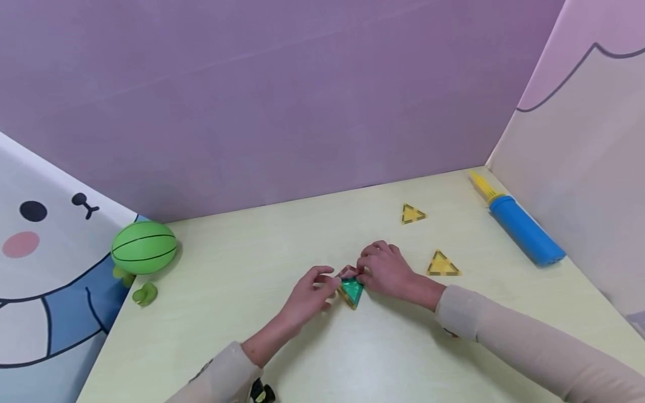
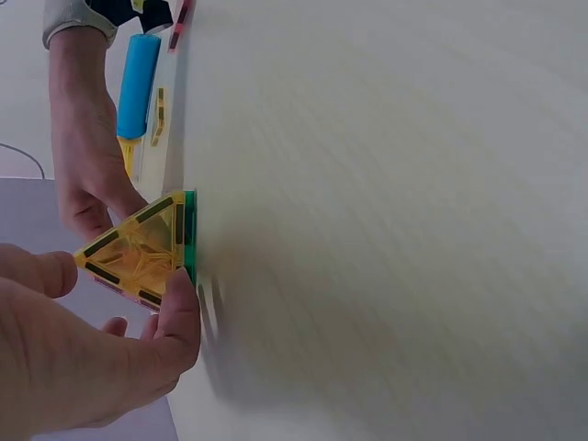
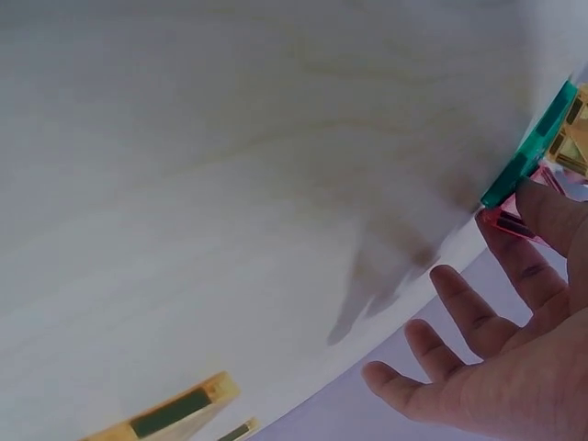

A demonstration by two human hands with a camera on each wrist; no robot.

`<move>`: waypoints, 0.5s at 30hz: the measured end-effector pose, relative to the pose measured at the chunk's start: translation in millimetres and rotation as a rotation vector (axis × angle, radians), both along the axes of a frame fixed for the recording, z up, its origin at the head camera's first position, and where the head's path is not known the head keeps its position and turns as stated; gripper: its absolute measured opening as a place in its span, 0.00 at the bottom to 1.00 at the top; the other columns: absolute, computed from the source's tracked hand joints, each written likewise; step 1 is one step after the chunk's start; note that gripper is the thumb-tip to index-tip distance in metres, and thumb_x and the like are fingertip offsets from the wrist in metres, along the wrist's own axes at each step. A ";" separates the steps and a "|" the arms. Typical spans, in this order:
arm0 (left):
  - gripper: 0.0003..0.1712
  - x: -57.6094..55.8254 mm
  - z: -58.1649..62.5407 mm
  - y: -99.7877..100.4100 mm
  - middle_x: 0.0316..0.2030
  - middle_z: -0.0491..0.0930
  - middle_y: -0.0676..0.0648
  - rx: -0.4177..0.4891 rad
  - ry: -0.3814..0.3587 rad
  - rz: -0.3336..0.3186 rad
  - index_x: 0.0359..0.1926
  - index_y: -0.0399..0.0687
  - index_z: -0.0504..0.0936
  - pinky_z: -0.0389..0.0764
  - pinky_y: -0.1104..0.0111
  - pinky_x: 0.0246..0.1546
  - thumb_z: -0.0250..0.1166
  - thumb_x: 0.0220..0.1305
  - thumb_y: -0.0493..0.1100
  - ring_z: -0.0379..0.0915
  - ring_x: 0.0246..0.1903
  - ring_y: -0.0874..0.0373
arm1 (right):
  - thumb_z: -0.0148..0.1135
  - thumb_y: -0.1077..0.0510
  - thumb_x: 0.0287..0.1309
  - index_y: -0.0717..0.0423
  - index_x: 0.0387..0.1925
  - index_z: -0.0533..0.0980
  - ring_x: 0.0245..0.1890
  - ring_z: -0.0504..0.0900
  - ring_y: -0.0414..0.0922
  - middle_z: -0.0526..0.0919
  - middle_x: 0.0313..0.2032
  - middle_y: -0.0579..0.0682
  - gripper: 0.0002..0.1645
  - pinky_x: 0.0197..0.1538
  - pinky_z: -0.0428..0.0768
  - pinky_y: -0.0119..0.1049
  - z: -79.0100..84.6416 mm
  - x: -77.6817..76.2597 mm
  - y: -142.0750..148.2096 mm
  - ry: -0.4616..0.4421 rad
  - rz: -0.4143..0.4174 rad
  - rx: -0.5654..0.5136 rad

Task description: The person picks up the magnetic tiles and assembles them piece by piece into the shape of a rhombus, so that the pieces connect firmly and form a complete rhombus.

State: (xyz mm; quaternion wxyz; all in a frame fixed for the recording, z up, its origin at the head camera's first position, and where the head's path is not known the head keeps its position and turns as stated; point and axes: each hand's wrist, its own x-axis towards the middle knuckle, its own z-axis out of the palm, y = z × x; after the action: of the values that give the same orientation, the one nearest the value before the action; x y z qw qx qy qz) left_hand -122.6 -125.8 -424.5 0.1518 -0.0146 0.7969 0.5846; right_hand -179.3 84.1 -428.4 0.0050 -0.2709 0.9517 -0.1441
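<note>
We're pinching a yellow triangle (image 2: pixel 136 241) in our left hand (image 1: pixel 311 294), and it's standing up along the near-left edge of the green tile (image 1: pixel 353 290). Our right hand (image 1: pixel 387 271) is gripping the pink tile (image 1: pixel 347 271) at the green tile's far edge. A blue pump (image 1: pixel 526 229) is lying well to its right.

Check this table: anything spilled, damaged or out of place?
Nothing stands out: no spill or damage shows. A yellow tile and a pink tile rise from the green tile, but the left hand and right hand hold them, so that looks deliberate.
</note>
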 end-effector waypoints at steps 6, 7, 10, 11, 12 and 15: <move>0.26 -6.5 -0.7 8.9 0.56 0.76 0.39 -0.113 0.062 -0.026 0.64 0.45 0.74 0.83 0.63 0.34 0.59 0.73 0.55 0.81 0.42 0.51 | 0.71 0.48 0.59 0.43 0.31 0.85 0.60 0.73 0.57 0.83 0.51 0.51 0.06 0.60 0.72 0.65 -1.0 0.4 1.6 0.008 0.002 -0.013; 0.25 -7.0 -0.9 9.8 0.56 0.76 0.39 -0.126 0.072 -0.026 0.63 0.45 0.75 0.82 0.64 0.32 0.58 0.74 0.54 0.81 0.40 0.51 | 0.71 0.48 0.59 0.43 0.32 0.85 0.59 0.73 0.57 0.83 0.50 0.51 0.06 0.60 0.72 0.65 -1.1 0.6 1.7 0.010 0.004 -0.017; 0.22 -6.7 -1.1 11.0 0.55 0.76 0.39 -0.145 0.094 -0.021 0.62 0.45 0.76 0.79 0.66 0.29 0.56 0.76 0.51 0.78 0.33 0.52 | 0.71 0.47 0.59 0.43 0.32 0.85 0.59 0.74 0.57 0.84 0.49 0.51 0.06 0.59 0.72 0.65 -1.4 0.7 1.4 0.023 0.013 -0.023; 0.22 -6.4 -1.0 11.1 0.55 0.76 0.39 -0.148 0.098 -0.018 0.62 0.44 0.76 0.78 0.67 0.28 0.55 0.76 0.50 0.78 0.32 0.52 | 0.71 0.47 0.59 0.43 0.32 0.85 0.59 0.74 0.57 0.84 0.49 0.51 0.06 0.59 0.73 0.65 -1.5 0.7 1.2 0.025 0.014 -0.023; 0.22 -6.1 -1.4 11.2 0.56 0.75 0.39 -0.157 0.107 -0.022 0.63 0.44 0.76 0.79 0.67 0.29 0.55 0.76 0.50 0.78 0.32 0.52 | 0.71 0.47 0.59 0.43 0.32 0.85 0.58 0.74 0.57 0.84 0.49 0.50 0.06 0.59 0.73 0.65 -1.8 0.5 1.2 0.029 0.015 -0.022; 0.24 -5.8 -3.2 12.7 0.59 0.74 0.39 -0.217 0.151 -0.048 0.65 0.45 0.74 0.80 0.67 0.30 0.58 0.74 0.51 0.78 0.37 0.53 | 0.71 0.47 0.58 0.43 0.32 0.85 0.58 0.74 0.57 0.84 0.49 0.50 0.06 0.59 0.73 0.64 -1.6 0.2 1.9 0.029 0.010 -0.019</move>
State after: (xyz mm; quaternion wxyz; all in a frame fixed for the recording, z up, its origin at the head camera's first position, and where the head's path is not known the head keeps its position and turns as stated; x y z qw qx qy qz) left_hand -128.3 -113.1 -427.7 0.1028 0.0323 0.8648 0.4904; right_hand -179.1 86.0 -430.1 -0.0108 -0.2779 0.9489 -0.1494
